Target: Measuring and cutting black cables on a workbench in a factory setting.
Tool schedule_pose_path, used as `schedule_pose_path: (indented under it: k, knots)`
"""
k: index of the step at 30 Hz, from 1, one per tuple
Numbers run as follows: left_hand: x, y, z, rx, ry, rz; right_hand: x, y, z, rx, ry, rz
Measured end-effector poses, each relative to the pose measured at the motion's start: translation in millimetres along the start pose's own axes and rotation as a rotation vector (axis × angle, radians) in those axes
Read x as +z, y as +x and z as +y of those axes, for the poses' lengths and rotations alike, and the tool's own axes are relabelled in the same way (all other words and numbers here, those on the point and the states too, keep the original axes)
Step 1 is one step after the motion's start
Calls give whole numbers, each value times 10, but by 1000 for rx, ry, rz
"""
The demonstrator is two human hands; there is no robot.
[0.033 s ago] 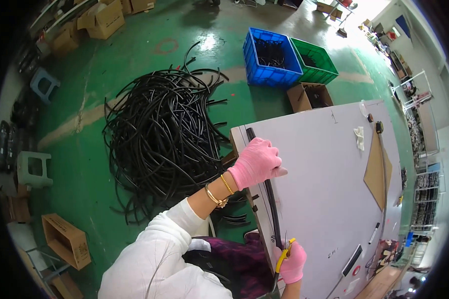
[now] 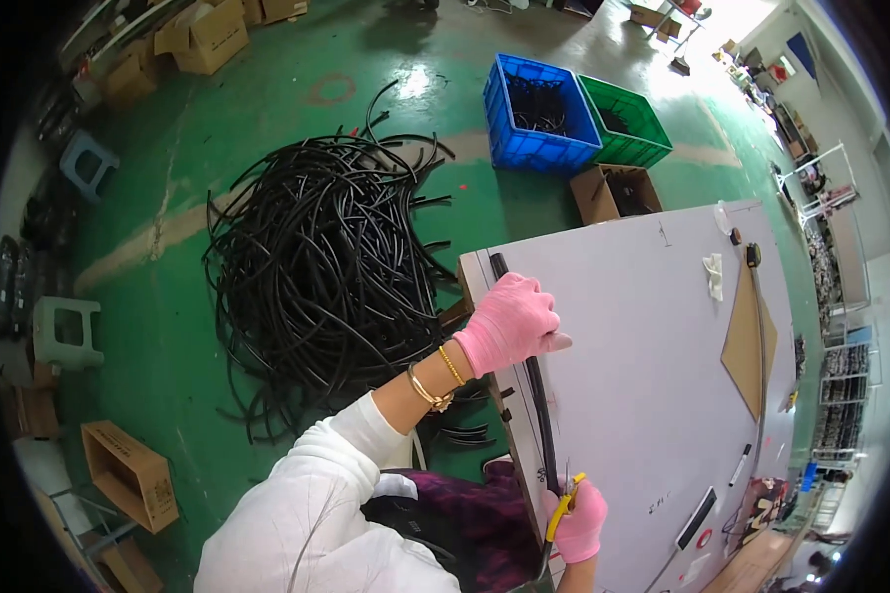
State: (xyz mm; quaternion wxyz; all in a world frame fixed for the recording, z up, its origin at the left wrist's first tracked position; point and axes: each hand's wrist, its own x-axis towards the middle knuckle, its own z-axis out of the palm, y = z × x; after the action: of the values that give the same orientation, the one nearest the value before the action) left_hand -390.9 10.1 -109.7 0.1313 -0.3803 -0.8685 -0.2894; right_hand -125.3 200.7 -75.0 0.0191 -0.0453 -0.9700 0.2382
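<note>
A black rubber hose (image 2: 541, 400) lies along the left edge of the white tabletop (image 2: 623, 366). My left hand (image 2: 511, 321), in a pink glove, is closed around its upper part, and the hose's far end (image 2: 499, 264) sticks out beyond the fist. At the hose's near end my right hand (image 2: 580, 521), also gloved in pink, grips a yellow-handled tool (image 2: 561, 514) that looks like cutters. The tool's jaws are hard to make out against the dark hose.
A big heap of black hoses (image 2: 316, 267) covers the green floor left of the table. Beyond the table stand a blue crate (image 2: 544, 148), a green crate (image 2: 643, 153) and a cardboard box (image 2: 591, 201). A brown board (image 2: 742, 346), a marker (image 2: 741, 465) and a white scrap (image 2: 713, 277) lie on the tabletop.
</note>
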Motion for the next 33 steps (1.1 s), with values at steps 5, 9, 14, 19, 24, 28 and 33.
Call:
schedule_pose_path:
  k: [5,9,14,19,24,28,33]
  knots:
    - [15,1,-101,-15,31,8,38,85,23,2,-2,-17]
    - [15,6,-112,-30,6,6,47,85,49,28,-3,-8]
    - [22,13,-115,-41,6,22,41,89,73,54,5,-36]
    - [44,1,-118,-38,15,51,47,74,84,78,3,-38]
    - [29,-11,-143,-59,13,21,54,106,43,83,41,-52]
    - [-26,6,-146,-71,36,-34,69,129,17,65,29,-42]
    - [-68,185,-2,-129,60,-150,-84,163,-88,110,36,-46]
